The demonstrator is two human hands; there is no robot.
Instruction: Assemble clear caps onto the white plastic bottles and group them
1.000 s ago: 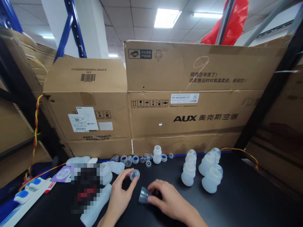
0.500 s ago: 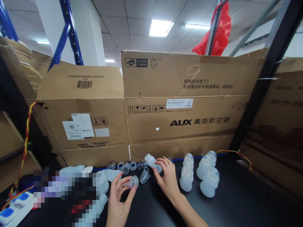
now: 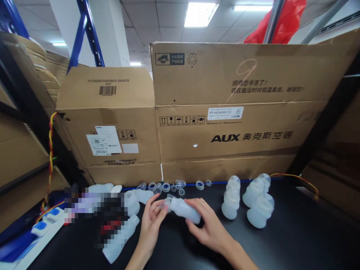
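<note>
In the head view, my right hand [image 3: 209, 225] grips a frosted white plastic bottle [image 3: 185, 210] that lies tilted in the air, its neck toward the left. Pinched in the fingers of my left hand [image 3: 150, 223] is a clear threaded bottle top [image 3: 166, 205], right beside the bottle's neck. Whether the two parts touch, I cannot tell. A clear cup-shaped cap [image 3: 170, 196] shows just behind them, partly covered. Further back lie several clear rings [image 3: 200, 185] and small caps [image 3: 180, 183].
Bottles with clear caps [image 3: 231, 198] stand on the black tabletop [image 3: 292, 232] at right. Loose frosted bottles [image 3: 119, 242] lie at left, by a blurred patch and a white power strip [image 3: 46, 236]. Cardboard panels [image 3: 242, 150] wall off the back.
My right hand has brought the bottle forward from the back row, toward my left hand. My left hand has turned the clear top toward the bottle's neck. The view has shifted slightly.
</note>
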